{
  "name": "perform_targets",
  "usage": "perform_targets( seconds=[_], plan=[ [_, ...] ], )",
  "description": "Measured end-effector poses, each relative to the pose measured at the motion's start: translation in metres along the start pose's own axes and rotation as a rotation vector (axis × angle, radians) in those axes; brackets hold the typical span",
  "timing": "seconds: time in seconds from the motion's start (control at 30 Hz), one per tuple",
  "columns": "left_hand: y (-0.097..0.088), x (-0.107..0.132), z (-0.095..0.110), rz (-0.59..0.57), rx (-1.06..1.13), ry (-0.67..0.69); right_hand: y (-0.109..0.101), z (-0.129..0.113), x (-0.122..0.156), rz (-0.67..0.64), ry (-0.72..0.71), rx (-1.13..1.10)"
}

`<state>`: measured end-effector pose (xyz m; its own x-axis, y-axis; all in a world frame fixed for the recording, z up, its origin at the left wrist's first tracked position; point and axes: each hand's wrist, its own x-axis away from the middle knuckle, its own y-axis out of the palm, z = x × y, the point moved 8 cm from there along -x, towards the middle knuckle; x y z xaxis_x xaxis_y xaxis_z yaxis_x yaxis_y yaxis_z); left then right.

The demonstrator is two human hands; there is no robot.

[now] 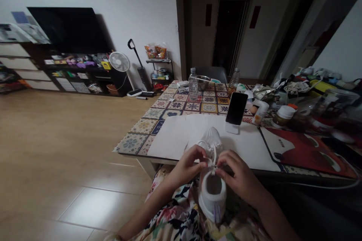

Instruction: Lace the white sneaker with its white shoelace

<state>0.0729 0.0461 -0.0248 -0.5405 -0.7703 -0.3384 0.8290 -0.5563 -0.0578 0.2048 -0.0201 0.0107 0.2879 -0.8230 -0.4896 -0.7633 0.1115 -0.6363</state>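
Observation:
A white sneaker (212, 199) rests between my lap and the table edge, its heel toward me and its toe on a white sheet (172, 135). Purple stripes mark the heel. Over the tongue, my left hand (190, 163) pinches the white shoelace (214, 154) from the left. From the right, my right hand (233, 169) grips the lace too, thumb and forefinger closed near the top eyelets. Both hands nearly meet above the shoe's opening. The exact run of the lace between the fingertips is too small to make out.
Beyond the shoe a phone (236, 109) leans on a white stand. A red board (305, 150) lies at the right, with jars, bottles and clutter behind it. A clear bottle (193, 84) and a metal bowl (203, 82) stand farther back on the patterned tablecloth (135, 137).

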Motion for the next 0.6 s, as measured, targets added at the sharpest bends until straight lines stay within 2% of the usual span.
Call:
perform_targets(
  seconds=[0.1, 0.17, 0.23, 0.3, 0.37, 0.43, 0.5, 0.6],
  plan=[
    [0.009, 0.005, 0.012, -0.114, -0.118, 0.066, 0.001, -0.007, -0.002, -0.015, -0.035, 0.070],
    [0.012, 0.006, 0.015, -0.140, -0.157, 0.069, 0.000, -0.016, -0.002, -0.003, -0.076, 0.095],
    [0.012, 0.007, 0.016, -0.143, -0.175, 0.051, -0.002, -0.027, 0.003, -0.030, -0.123, -0.015],
    [0.013, 0.007, 0.015, -0.138, -0.176, 0.030, -0.002, -0.043, 0.012, -0.143, -0.198, -0.284],
    [0.013, 0.008, 0.015, -0.135, -0.167, 0.015, -0.001, -0.060, 0.023, -0.310, -0.280, -0.535],
    [0.014, 0.008, 0.015, -0.131, -0.167, 0.012, 0.001, -0.065, 0.028, -0.422, -0.299, -0.589],
    [0.016, 0.009, 0.017, -0.122, -0.175, 0.024, 0.000, -0.053, 0.021, -0.373, -0.237, -0.530],
    [0.018, 0.010, 0.018, -0.118, -0.185, 0.058, -0.007, -0.015, 0.004, -0.105, -0.034, -0.283]
  ],
)
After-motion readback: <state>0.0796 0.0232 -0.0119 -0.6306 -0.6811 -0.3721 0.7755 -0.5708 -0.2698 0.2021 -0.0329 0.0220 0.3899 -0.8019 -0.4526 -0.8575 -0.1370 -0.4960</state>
